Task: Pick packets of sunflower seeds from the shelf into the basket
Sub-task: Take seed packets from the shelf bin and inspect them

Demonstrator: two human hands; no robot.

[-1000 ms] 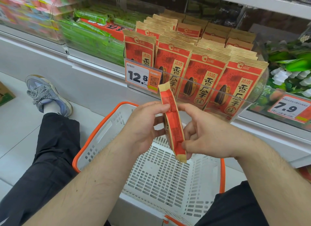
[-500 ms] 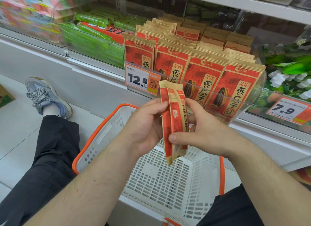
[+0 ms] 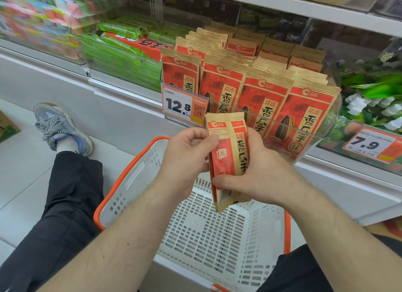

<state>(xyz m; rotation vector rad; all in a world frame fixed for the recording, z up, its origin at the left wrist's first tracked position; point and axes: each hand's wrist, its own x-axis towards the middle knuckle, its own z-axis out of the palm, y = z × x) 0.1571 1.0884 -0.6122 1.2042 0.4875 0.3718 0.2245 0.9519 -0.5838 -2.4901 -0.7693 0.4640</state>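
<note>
A red and tan sunflower seed packet [image 3: 226, 159] is held upright above the white basket [image 3: 217, 237] with its orange rim. My left hand [image 3: 187, 159] pinches the packet's left edge near the top. My right hand [image 3: 256, 174] grips it from the right, thumb across its lower part. It may be two packets together; I cannot tell. Several rows of the same packets [image 3: 261, 91] stand on the shelf behind a clear plastic guard. The basket looks bare inside.
A 12.8 price tag [image 3: 183, 105] hangs on the shelf edge, a 7.9 tag [image 3: 369, 143] further right. Green packs [image 3: 121, 52] fill the left bin. My black-trousered legs flank the basket, with a grey shoe [image 3: 61, 128] on the white floor at left.
The packet has turned from edge-on to showing its face and back. Both hands shifted slightly with it, still above the basket.
</note>
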